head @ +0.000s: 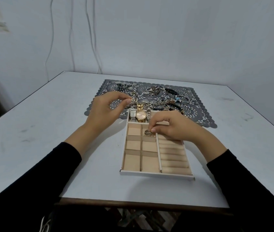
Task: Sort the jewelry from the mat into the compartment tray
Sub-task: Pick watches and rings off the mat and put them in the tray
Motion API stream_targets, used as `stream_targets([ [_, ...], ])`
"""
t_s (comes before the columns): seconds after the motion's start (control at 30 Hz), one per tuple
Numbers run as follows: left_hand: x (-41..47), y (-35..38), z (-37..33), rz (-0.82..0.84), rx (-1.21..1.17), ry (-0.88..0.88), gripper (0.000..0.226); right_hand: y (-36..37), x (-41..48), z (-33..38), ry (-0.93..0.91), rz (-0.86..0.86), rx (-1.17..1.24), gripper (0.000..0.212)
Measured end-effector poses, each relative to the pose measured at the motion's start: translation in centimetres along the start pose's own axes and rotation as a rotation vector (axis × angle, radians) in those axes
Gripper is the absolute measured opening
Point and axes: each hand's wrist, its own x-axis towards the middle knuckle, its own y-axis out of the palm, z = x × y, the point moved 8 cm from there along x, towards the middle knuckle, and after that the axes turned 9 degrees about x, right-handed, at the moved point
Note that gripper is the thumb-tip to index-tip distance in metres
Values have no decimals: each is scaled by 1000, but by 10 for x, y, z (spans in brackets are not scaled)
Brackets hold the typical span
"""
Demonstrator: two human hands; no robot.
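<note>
A beige compartment tray (156, 174) lies on the table in front of a dark lace mat (198, 114). Its far slot holds a gold watch (141, 115) between two silver ones. My right hand (174, 126) pinches a silver ring (147, 131) over the second square compartment of the top row, where other rings lie. My left hand (104, 111) pinches a small gold piece (133, 100) above the mat's near edge. Several chains, bracelets and earrings (158, 96) are scattered over the mat.
The white table (49, 131) reaches to the wall. Cables (91, 39) hang down the wall behind it. The tray's lower square compartments and the padded ring rolls (173, 158) on its right hold nothing.
</note>
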Motion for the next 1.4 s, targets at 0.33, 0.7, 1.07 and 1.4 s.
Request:
stream_targets([
  [0.33, 0, 0, -2, -7, -6, 10, 13, 1, 5, 1, 40, 22, -82, 6],
  [0.7, -2, 2, -4, 27, -9, 25, 17, -20, -13, -18, 177, -170, 372, 13],
  [1.07, -5, 6, -10, 54, -39, 65, 17, -61, -55, -71, 359, -570, -154, 32],
  [1.4, -13, 17, -23, 165, -48, 140, 15, -50, -57, -90, 377, -467, -328, 27],
])
